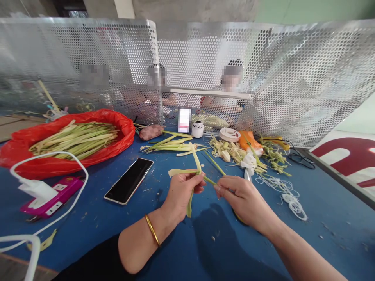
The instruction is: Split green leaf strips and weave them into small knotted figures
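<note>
Quick tip post re: leaf-strip folding, imo it's all in the pinch. Clock = as the wearer sees it, 12 at the far side. L hand is pinching the crossed leaf strips btwn thumb and fingers, right below the crossing; R hand has thumb and fingertips pinched on the bit that runs out at approx 4 o'clock. The crossing sits above the middle of the tabletop, w/ one end up at 12, a wider one at 9 and another hanging at 6. Can't tell how many strips that is, tbh. A thin green stalk also pokes out at 11 from the R hand, no idea if it's the same pc. For a neat job: clamp right on the crossing so it can't slip, pull the 4 o'clock bit snug w/ steady tension, and don't yank, bc this stuff prob splits along the grain. Lay it flat b4 creasing, esp. the wide 9 o'clock end. Fwiw, spare strips lie at 11 from the crossing, there's a red bag of more at 10, and white string at 3 from the R hand, so mind the tangle.
</note>
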Tool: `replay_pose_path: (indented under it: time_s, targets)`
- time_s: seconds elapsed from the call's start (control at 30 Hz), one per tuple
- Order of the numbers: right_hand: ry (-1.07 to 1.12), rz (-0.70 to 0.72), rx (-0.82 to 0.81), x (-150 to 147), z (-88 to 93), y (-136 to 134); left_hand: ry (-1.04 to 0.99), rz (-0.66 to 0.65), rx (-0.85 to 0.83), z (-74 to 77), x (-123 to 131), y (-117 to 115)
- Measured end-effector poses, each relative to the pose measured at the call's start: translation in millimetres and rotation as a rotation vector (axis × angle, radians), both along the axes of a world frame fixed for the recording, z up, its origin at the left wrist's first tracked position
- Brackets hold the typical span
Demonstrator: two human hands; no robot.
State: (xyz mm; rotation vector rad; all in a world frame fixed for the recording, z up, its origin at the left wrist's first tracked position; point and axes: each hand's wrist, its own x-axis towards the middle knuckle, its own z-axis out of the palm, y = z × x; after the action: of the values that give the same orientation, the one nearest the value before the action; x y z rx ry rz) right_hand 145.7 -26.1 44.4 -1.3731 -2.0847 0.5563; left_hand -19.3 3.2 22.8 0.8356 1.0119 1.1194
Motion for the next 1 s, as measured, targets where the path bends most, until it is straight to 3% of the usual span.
replay_pose_path:
  time_s: [0.2, 0.3, 0.4, 0.53, 0.73, 1.0]
  targets:
    - [0.363, -0.055, 0.146, -6.8, -1.1, -3.1, -0.081, -0.231, -0.1, 3.5, -4.9, 1.7]
    - [0.554, 0.07, 0.046, -10.4, -1.6, -5.2, -0.149, -0.339, -0.15, 4.7, -5.4, 0.0]
    - [0.59, 0.169, -0.108, -13.9, -1.5, -5.8, -0.167, -0.399, -0.132, 4.7, -5.3, -1.1]
    - [0.485, 0.251, -0.027, -17.5, -6.2, -4.5, -0.081, -0.281, -0.059, 0.8, -1.7, -1.9]
    - [0.019, 0.276, 0.363, -25.1, -16.2, -9.3, 0.058, -0.066, 0.079, -5.0, 5.0, -5.2]
    - [-0.228, 0.295, 0.567, -32.7, -27.4, -12.6, 0.073, 0.001, 0.059, -10.4, 6.3, -5.7]
